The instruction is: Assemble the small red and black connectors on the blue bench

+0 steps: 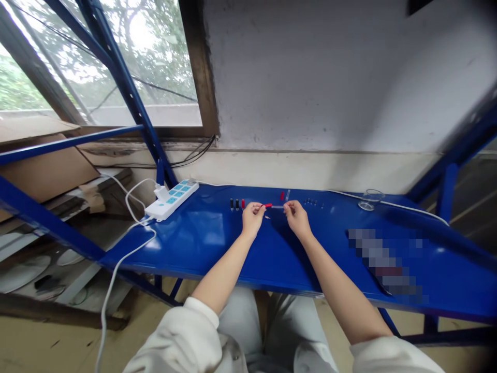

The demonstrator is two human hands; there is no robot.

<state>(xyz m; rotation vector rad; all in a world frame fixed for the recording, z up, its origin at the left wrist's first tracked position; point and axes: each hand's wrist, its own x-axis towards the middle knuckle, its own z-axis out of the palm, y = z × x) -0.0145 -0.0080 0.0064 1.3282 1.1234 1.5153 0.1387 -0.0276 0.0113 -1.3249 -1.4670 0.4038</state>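
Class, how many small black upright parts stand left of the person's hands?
2. One black part stands beside another on the blue bench, left of the left hand.

A small red plug (267, 205) was pinched in the person's left grip (253, 216), its narrow tip pointing right. A thin clear tube (277, 206) was held level in the right grip (295, 215), lined up with the plug, end toward end. Whether the two touched was too small to make out from where I stood.
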